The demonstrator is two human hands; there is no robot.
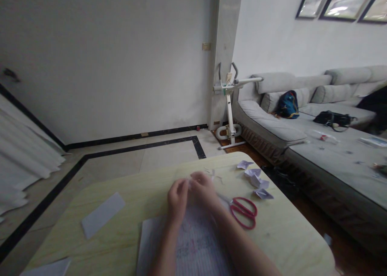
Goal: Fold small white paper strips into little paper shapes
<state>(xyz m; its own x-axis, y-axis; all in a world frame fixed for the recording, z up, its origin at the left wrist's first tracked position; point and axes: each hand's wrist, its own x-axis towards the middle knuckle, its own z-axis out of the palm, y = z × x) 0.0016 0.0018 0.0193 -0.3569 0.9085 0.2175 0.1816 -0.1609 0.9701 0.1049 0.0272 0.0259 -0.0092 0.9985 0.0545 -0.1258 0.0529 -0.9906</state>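
My left hand (177, 195) and my right hand (203, 187) meet over the far half of the table. Their fingertips pinch a small piece of white paper (190, 183), mostly hidden by the fingers and blurred. Under my forearms lies a lined notebook (193, 243) with writing on it. Red-handled scissors (244, 212) rest just right of my right forearm, their blades partly covered by it. Several folded paper shapes (256, 181) sit in a row along the table's right side. Thin paper scraps (218, 178) lie beyond my right hand.
On the left of the pale table (130, 195) lies a folded white paper strip (103, 214), with another paper piece (48, 268) at the near left corner. A grey sofa (320, 163) holding a blue backpack (288, 105) stands to the right. An exercise machine (230, 111) stands by the wall.
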